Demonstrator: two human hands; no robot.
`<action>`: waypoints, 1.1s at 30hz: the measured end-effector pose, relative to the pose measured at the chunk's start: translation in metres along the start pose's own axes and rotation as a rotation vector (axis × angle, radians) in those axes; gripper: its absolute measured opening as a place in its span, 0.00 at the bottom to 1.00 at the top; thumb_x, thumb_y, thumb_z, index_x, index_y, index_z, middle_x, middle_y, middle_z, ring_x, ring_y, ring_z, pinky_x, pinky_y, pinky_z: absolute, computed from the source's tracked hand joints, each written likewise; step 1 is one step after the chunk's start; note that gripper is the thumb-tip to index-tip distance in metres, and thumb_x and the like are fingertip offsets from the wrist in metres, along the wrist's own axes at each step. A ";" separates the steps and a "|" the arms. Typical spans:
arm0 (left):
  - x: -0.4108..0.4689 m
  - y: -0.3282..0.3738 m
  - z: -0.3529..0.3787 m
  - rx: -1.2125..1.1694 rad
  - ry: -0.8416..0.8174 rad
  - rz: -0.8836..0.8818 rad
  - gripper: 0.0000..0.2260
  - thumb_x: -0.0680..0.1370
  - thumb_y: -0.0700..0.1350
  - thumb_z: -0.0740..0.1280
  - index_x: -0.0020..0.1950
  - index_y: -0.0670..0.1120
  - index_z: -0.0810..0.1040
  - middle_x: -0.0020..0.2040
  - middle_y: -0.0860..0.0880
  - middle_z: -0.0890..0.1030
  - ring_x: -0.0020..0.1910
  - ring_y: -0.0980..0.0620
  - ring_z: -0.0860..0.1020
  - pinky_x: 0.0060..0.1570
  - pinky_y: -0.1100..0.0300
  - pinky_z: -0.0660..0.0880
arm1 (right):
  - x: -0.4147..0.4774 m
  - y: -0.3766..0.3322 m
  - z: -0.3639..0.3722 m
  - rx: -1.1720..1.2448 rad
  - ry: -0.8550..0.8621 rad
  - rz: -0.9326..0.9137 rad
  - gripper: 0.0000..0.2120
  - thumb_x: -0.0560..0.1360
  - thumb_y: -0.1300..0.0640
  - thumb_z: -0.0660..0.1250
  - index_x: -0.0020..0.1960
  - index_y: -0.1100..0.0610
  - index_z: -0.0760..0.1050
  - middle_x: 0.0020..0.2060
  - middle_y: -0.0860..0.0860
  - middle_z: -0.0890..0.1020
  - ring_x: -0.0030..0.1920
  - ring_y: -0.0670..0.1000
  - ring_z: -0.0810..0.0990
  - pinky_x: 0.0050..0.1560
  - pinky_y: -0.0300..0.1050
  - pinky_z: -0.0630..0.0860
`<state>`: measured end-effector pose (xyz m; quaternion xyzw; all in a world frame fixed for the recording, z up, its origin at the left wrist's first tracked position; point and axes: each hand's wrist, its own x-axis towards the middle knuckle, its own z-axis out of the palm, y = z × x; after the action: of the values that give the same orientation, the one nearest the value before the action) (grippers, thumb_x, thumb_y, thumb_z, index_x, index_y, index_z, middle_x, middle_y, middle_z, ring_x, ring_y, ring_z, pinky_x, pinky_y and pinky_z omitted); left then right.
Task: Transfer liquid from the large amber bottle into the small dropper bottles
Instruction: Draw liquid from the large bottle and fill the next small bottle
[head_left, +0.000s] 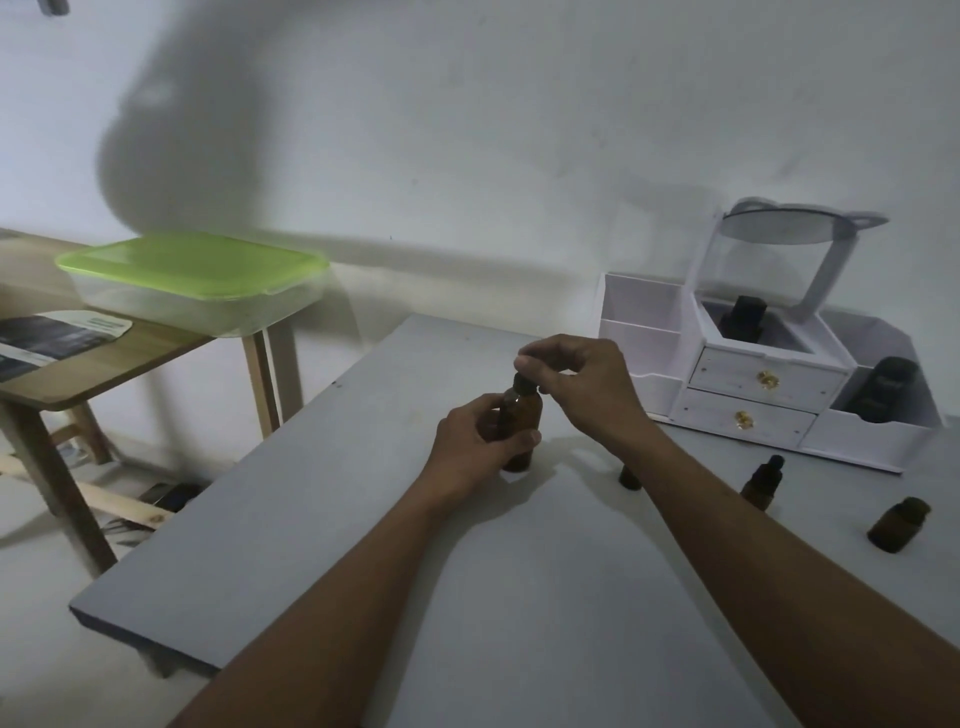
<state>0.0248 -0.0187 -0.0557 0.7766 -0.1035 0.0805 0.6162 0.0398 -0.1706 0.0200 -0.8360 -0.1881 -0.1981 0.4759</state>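
Right hand (582, 384) pinches the black dropper top (521, 383) on the large amber bottle (521, 415); left hand (475, 441) grips its body, upright mid grey table (311, 519). Fill level unreadable. Rightward: capped small bottle (762, 486), open small bottle (898, 525). White organizer (748, 410) holds dark bottles (743, 317). Printed sheet (57, 338) far left, text too blurred to read

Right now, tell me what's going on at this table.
A person is working at the grey table. The left hand holds the large amber bottle upright on the tabletop, while the right hand pinches the black dropper top at its neck. Three small dropper bottles stand to the right: one half hidden behind the forearm, the middle one capped, the outermost apparently uncapped. Whether any has been filled cannot be told.
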 end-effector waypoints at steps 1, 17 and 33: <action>0.000 -0.001 0.000 -0.004 0.002 0.001 0.20 0.70 0.49 0.76 0.61 0.52 0.80 0.53 0.54 0.84 0.51 0.58 0.82 0.56 0.56 0.78 | 0.000 0.000 0.000 0.010 -0.001 0.004 0.02 0.75 0.56 0.74 0.47 0.53 0.85 0.36 0.43 0.86 0.40 0.40 0.85 0.47 0.37 0.81; 0.000 0.000 0.001 0.024 0.002 -0.008 0.14 0.71 0.50 0.76 0.55 0.59 0.78 0.47 0.63 0.81 0.44 0.69 0.80 0.44 0.72 0.72 | 0.000 0.003 0.001 0.024 -0.014 0.008 0.01 0.76 0.57 0.73 0.45 0.54 0.84 0.35 0.45 0.86 0.39 0.41 0.85 0.49 0.37 0.81; -0.002 0.003 0.001 0.042 -0.003 -0.040 0.20 0.72 0.50 0.75 0.62 0.51 0.77 0.52 0.57 0.81 0.48 0.61 0.79 0.49 0.70 0.71 | 0.008 0.004 0.012 -0.085 0.118 -0.051 0.04 0.73 0.59 0.75 0.40 0.57 0.84 0.31 0.39 0.81 0.35 0.35 0.81 0.38 0.24 0.73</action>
<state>0.0221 -0.0207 -0.0537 0.7915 -0.0874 0.0691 0.6009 0.0503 -0.1608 0.0156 -0.8372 -0.1724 -0.2671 0.4450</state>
